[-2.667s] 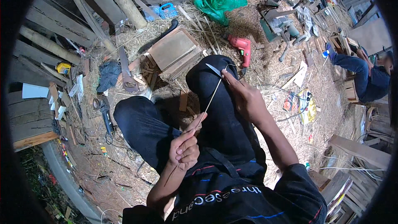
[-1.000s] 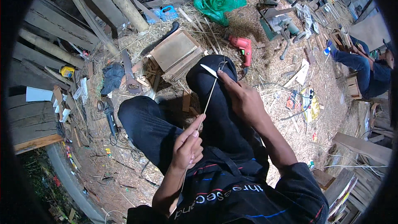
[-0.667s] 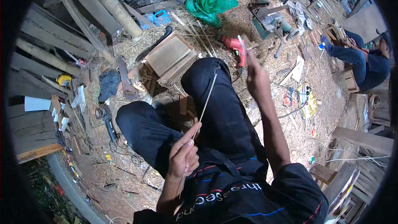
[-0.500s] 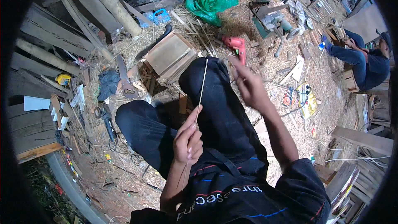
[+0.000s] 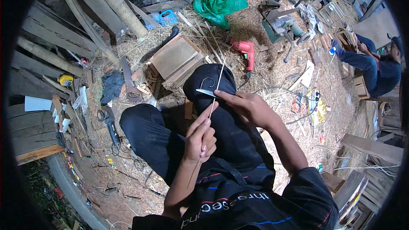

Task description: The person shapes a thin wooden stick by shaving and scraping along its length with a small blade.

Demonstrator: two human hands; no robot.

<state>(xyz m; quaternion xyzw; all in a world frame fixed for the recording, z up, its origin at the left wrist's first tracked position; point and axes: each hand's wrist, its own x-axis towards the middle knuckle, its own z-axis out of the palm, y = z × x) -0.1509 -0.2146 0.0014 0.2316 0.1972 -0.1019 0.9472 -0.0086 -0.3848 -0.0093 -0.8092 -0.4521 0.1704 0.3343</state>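
My left hand is closed round a long, thin pale stick that runs up over my right knee. My right hand grips a knife, its blade lying across the stick just above my left fingertips, with the forefinger near the blade. A thin curled strand shows beside the blade on the dark trouser knee. The knife's handle is hidden in my right hand.
Beyond my knees lie stacked boards, a red drill, a handsaw, an angle grinder and a green plastic sheet. Planks lean at left. Machinery stands back right. Another person sits at the right.
My right hand swung up and right with the knife, then came down and left onto the stick, lower than before. My left hand has risen slightly, and the stick now reaches higher.
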